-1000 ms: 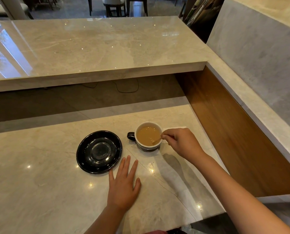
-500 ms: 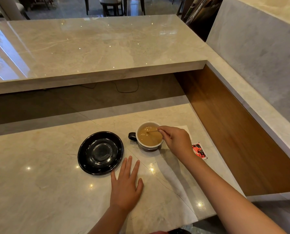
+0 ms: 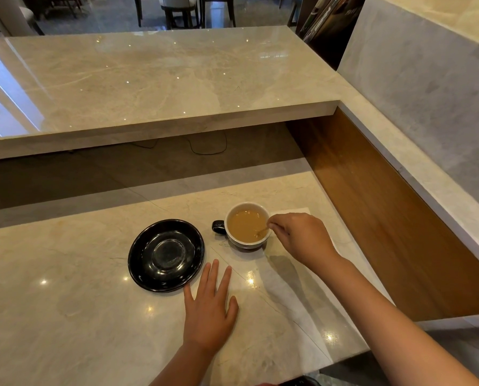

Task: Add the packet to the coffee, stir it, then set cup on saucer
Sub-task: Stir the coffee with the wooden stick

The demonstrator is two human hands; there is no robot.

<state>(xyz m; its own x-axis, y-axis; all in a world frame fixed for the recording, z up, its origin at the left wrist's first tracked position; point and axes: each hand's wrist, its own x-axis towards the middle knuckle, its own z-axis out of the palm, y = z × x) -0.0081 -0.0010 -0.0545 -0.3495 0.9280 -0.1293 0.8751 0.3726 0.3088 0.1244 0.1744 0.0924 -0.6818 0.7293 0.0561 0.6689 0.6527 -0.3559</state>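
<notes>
Glossy beige marble tabletop (image 3: 65, 316), veined, dotted with light reflections. Round black glazed saucer (image 3: 166, 255), shallow, bare, left of cup. Cup (image 3: 247, 225): dark outside, white inside, small loop handle pointing left, holding milky tan coffee (image 3: 245, 225); sits on tabletop, apart from saucer. Right hand (image 3: 302, 238) at cup's right rim, fingertips pinched on thin stirrer (image 3: 262, 231) dipping into coffee. Left hand (image 3: 209, 313) flat on tabletop, fingers spread, holding nothing, little finger just beside saucer's edge.
</notes>
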